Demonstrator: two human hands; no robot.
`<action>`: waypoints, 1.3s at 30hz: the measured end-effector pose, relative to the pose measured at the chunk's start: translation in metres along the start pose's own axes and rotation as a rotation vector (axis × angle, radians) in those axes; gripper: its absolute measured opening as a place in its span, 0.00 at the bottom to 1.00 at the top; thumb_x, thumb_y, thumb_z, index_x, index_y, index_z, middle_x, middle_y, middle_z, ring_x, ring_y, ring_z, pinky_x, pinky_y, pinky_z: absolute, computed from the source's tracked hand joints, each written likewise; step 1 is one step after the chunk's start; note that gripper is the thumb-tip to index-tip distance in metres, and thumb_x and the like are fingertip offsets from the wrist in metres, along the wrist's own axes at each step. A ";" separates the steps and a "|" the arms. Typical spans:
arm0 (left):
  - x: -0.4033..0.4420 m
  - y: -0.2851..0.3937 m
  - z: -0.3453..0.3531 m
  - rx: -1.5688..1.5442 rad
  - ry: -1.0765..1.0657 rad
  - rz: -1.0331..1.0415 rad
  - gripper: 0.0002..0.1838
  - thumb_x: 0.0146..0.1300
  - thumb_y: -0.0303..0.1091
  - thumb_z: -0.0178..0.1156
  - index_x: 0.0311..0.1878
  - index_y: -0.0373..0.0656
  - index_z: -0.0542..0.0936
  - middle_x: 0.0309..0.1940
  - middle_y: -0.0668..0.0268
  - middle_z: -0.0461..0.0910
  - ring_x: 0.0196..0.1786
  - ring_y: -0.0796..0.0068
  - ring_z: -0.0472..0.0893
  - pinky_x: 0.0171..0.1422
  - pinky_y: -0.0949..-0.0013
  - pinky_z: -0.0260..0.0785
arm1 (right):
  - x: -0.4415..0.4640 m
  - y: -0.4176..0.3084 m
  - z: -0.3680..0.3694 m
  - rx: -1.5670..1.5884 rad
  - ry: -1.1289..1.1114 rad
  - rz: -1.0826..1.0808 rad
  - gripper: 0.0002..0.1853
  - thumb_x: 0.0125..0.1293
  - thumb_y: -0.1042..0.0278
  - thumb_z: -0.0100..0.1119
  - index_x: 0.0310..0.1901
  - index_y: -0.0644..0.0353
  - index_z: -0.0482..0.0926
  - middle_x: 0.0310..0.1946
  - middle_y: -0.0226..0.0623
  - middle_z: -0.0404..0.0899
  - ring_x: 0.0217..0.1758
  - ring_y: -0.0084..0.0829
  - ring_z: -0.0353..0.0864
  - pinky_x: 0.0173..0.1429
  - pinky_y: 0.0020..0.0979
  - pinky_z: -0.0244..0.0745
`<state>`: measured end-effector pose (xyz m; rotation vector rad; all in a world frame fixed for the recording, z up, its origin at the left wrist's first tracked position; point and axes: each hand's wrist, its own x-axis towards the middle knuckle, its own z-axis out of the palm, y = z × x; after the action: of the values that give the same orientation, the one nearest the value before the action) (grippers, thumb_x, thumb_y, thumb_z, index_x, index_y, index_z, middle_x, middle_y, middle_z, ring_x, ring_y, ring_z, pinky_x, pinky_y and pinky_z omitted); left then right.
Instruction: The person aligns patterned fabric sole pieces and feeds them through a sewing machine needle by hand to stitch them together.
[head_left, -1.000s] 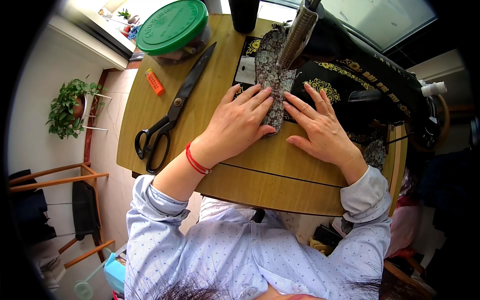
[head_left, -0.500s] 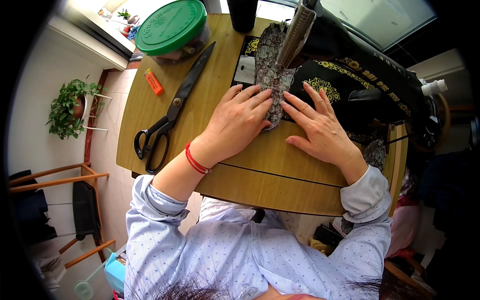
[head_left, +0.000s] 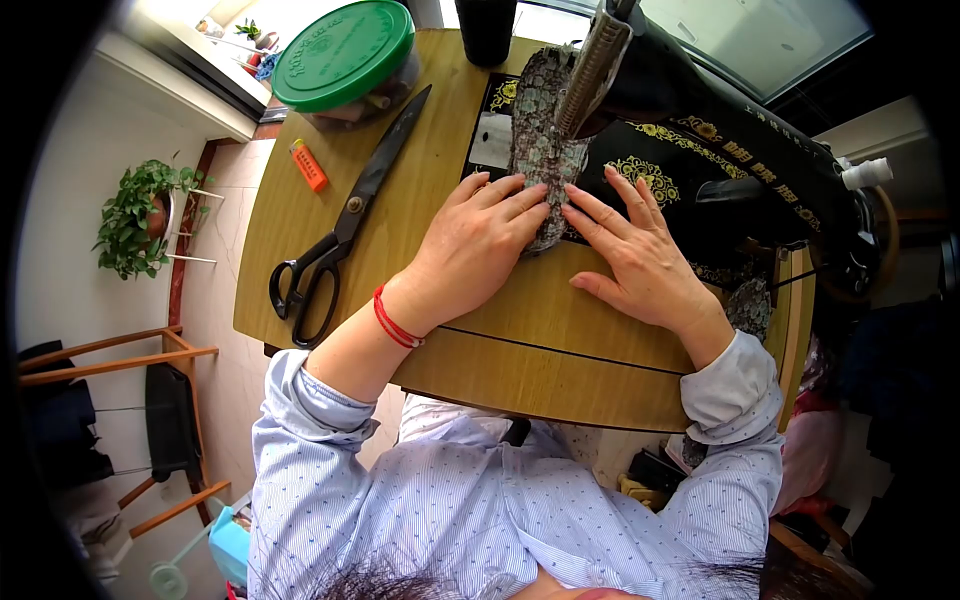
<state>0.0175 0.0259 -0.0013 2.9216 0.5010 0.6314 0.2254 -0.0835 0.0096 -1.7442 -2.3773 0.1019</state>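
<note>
A narrow strip of grey-brown patterned fabric [head_left: 540, 120] runs under the head of a black sewing machine [head_left: 720, 140] with gold decoration. My left hand [head_left: 475, 240] lies flat on the strip's near left part, its fingertips pressing the cloth. On the right side, my right hand [head_left: 640, 250] rests with fingers spread, its fingertips at the fabric's edge and over the machine bed. Both hands are open, without a grip on anything. The needle and presser foot are hidden behind the machine's head.
Left of my hands lie large black scissors [head_left: 350, 205] and an orange lighter [head_left: 308, 165] on the wooden table [head_left: 540, 350]. A green-lidded jar [head_left: 345, 60] and a dark cup [head_left: 486, 30] stand at the back. More patterned fabric [head_left: 750, 305] hangs by the right edge.
The fabric strip has slid slightly away from me under the machine head, and its near end shows less. My hands have barely moved.
</note>
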 end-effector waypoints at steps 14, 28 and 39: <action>0.002 0.004 -0.005 -0.079 -0.010 -0.027 0.19 0.62 0.39 0.63 0.54 0.41 0.79 0.59 0.59 0.78 0.65 0.59 0.74 0.69 0.53 0.63 | 0.000 -0.001 0.000 0.019 -0.012 -0.001 0.35 0.61 0.45 0.63 0.67 0.54 0.70 0.72 0.32 0.61 0.79 0.47 0.47 0.80 0.53 0.40; 0.002 0.002 -0.003 -0.051 0.026 -0.010 0.15 0.59 0.31 0.64 0.51 0.44 0.82 0.56 0.59 0.80 0.62 0.59 0.77 0.68 0.54 0.65 | 0.001 -0.002 -0.002 0.025 -0.022 0.005 0.36 0.61 0.44 0.62 0.68 0.52 0.69 0.72 0.32 0.62 0.79 0.48 0.48 0.80 0.52 0.40; 0.002 0.001 -0.001 -0.017 0.049 0.010 0.16 0.58 0.28 0.62 0.51 0.44 0.82 0.54 0.60 0.81 0.59 0.60 0.78 0.67 0.55 0.66 | 0.001 -0.001 -0.002 0.020 -0.021 0.000 0.37 0.61 0.44 0.62 0.69 0.51 0.67 0.72 0.32 0.62 0.79 0.47 0.47 0.80 0.52 0.40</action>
<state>0.0195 0.0261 0.0002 2.9006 0.4835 0.7064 0.2243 -0.0835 0.0118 -1.7430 -2.3820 0.1444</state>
